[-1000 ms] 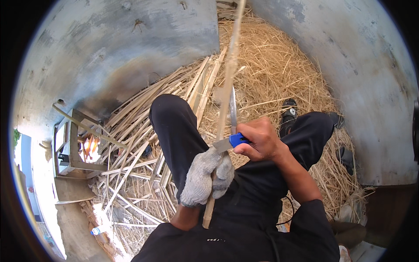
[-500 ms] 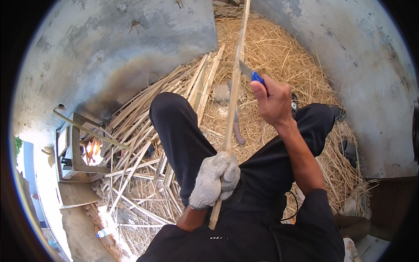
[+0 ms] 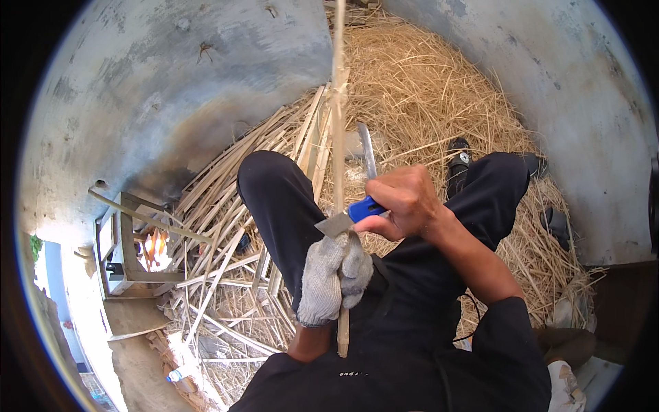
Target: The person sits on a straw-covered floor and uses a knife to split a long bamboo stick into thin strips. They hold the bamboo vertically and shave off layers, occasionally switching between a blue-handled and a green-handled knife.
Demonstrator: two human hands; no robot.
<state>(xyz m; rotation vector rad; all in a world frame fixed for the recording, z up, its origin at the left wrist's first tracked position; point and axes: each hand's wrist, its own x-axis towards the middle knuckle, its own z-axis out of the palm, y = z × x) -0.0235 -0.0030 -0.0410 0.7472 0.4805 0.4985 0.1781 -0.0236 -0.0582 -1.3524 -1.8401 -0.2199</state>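
Underfoot, the grey concrete floor (image 3: 171,82) is rough and blotched, with a dark scorched-looking patch beside a loose heap of pale split bamboo strips (image 3: 226,226). Beyond that lies a deep, tangled mound of golden straw-like shavings (image 3: 439,89), banked against a plain grey wall (image 3: 549,69). At the left edge stands a small open wooden frame (image 3: 120,254), with something orange and bright showing through it.

Seated among the shavings in black trousers, the person holds a long, thin, pale bamboo stick (image 3: 338,117) upright between the knees. The left hand (image 3: 333,278), in a coarse grey knitted glove, has its fingers clamped around the stick's lower part, and a short length pokes out below the fist. The bare right hand (image 3: 405,202) has its fingers closed tight on the blue handle of a flat steel-bladed knife (image 3: 347,218). The blade's dull grey edge rests against the stick just above the gloved fist, so the two hands sit nearly touching. A black shoe (image 3: 458,159) shows past the right knee, half sunk in the shavings.
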